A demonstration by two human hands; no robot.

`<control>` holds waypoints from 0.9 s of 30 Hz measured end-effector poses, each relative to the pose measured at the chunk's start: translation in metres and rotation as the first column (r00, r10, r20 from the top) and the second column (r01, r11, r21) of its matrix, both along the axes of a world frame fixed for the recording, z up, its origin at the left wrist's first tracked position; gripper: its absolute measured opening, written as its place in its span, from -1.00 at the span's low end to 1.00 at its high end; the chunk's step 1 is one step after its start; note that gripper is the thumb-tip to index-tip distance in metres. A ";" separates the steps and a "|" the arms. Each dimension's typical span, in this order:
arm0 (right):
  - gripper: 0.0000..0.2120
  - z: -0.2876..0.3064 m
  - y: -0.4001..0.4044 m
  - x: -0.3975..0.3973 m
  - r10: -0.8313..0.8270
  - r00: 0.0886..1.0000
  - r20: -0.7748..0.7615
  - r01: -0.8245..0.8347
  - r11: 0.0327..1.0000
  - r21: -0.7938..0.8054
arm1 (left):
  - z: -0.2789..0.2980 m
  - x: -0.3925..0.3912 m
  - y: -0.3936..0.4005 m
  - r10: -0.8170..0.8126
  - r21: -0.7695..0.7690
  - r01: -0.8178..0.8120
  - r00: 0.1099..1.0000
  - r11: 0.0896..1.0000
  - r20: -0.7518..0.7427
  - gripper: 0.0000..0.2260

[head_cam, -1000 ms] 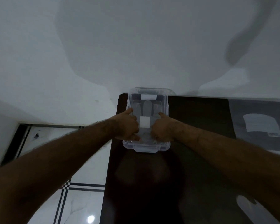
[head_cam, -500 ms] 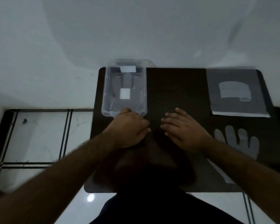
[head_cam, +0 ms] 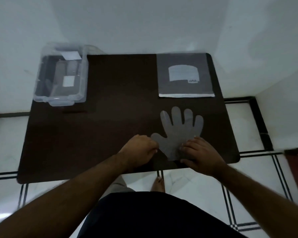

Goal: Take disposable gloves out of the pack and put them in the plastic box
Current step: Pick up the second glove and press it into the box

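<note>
Dark brown and matte, the tabletop (head_cam: 120, 117) fills most of the view, set against a pale wall with white tiled floor showing around its near and side edges. At its far left corner sits the clear plastic box (head_cam: 41, 79), open-topped, with translucent gloves already lying flat inside and a white label on its bottom. At the far right corner, well apart from the box, lies the grey glove pack (head_cam: 184, 90), flat, with a pale label on its face.

Near the front edge, below the pack, a single translucent disposable glove (head_cam: 181, 127) is spread flat on the tabletop, fingers pointing away from the person, thumb out to the left.

The left hand (head_cam: 138, 150) rests at the glove's thumb side, fingers curled toward the edge of the film (whether they pinch it or only touch it I cannot tell). The right hand (head_cam: 200, 152) lies palm down at the cuff's right side, fingers loosely bent with the tips pressing on the glove, not clasped round anything.

A bare foot (head_cam: 157, 184) shows on the floor just under the tabletop's front edge.
</note>
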State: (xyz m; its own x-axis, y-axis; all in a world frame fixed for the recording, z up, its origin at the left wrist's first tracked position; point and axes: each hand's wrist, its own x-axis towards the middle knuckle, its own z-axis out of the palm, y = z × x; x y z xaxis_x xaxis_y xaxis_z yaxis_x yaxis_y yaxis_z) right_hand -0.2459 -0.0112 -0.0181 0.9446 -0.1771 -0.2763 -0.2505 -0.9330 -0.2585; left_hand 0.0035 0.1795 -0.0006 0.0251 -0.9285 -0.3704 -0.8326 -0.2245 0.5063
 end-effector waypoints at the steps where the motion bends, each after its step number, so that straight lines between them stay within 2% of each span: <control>1: -0.42 -0.004 -0.008 -0.009 0.005 0.998 -0.058 -0.005 1.000 0.003 | -0.005 -0.012 -0.006 0.005 -0.003 -0.005 1.000 1.000 0.002 -0.82; 3: -0.18 -0.010 -0.021 -0.022 0.051 0.982 -0.184 -0.052 0.999 0.002 | -0.015 -0.033 -0.014 -0.025 -0.008 0.025 0.999 1.000 0.039 -0.77; 5: -0.08 -0.016 -0.027 -0.030 0.101 0.955 -0.280 -0.107 0.994 -0.008 | -0.025 -0.052 -0.017 -0.088 0.004 0.088 0.989 0.996 0.116 -0.59; 8: -0.20 -0.022 -0.025 -0.039 0.152 0.954 -0.260 -0.166 0.986 -0.034 | -0.040 -0.071 -0.015 -0.220 0.030 0.221 0.931 0.975 0.292 -0.34; 10: -0.32 -0.028 -0.022 -0.044 0.185 0.967 -0.173 -0.202 0.975 -0.088 | -0.051 -0.079 -0.012 -0.294 0.053 0.297 0.876 0.953 0.381 -0.30; 13: -0.48 -0.033 -0.014 -0.050 0.192 0.978 -0.084 -0.201 0.972 -0.124 | -0.062 -0.088 -0.009 -0.293 0.012 0.323 0.840 0.946 0.456 -0.43; 17: -0.77 -0.035 -0.002 -0.056 0.197 0.980 0.012 -0.193 0.970 -0.149 | -0.071 -0.100 -0.003 -0.227 -0.102 0.302 0.864 0.948 0.449 -0.63; 20: -0.88 -0.036 0.005 -0.058 0.180 0.981 0.073 -0.170 0.977 -0.126 | -0.075 -0.107 0.004 -0.182 -0.177 0.283 0.880 0.942 0.438 -0.76; 21: -0.90 -0.034 0.007 -0.057 0.158 0.983 0.093 -0.150 0.985 -0.088 | -0.075 -0.109 0.008 -0.166 -0.200 0.273 0.887 0.941 0.430 -0.79; 24: -0.67 -0.023 0.009 -0.049 0.028 0.995 0.092 -0.034 0.997 0.067 | -0.073 -0.111 0.018 -0.082 -0.286 0.195 0.928 0.938 0.363 -0.88; 25: -0.68 -0.016 0.009 -0.043 0.001 0.995 0.096 -0.012 0.992 0.123 | -0.069 -0.109 0.021 -0.035 -0.320 0.145 0.945 0.936 0.326 -0.91; 27: -0.81 -0.001 0.007 -0.029 -0.032 0.991 0.130 -0.001 0.970 0.241 | -0.056 -0.101 0.026 0.091 -0.376 -0.015 0.978 0.926 0.187 -0.91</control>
State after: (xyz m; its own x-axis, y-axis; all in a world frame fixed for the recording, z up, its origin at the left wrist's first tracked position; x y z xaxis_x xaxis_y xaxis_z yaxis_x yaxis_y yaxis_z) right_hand -0.2751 -0.0045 -0.0190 0.9733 -0.1356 -0.1853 -0.2129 -0.8357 -0.5062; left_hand -0.0974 0.2053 -0.0571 0.1150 -0.9932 0.0177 -0.9161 -0.0992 0.3886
